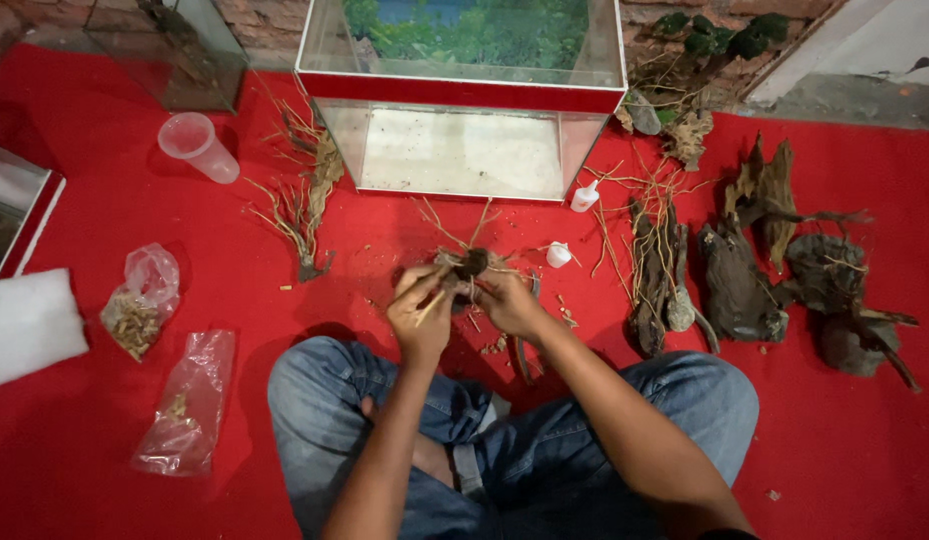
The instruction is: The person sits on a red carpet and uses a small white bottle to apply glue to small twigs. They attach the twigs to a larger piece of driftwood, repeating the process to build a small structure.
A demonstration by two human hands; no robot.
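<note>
Two hands meet over the middle of the red carpet point(104, 200), just above the person's crossed legs — the left hand point(421, 315) pinches a thin twig point(431, 305), the right hand point(506, 300) grips a small rooty wood piece point(471, 264). A glass tank point(462, 95) stands at the far edge; driftwood chunks point(736, 285) lie toward the right edge.
</note>
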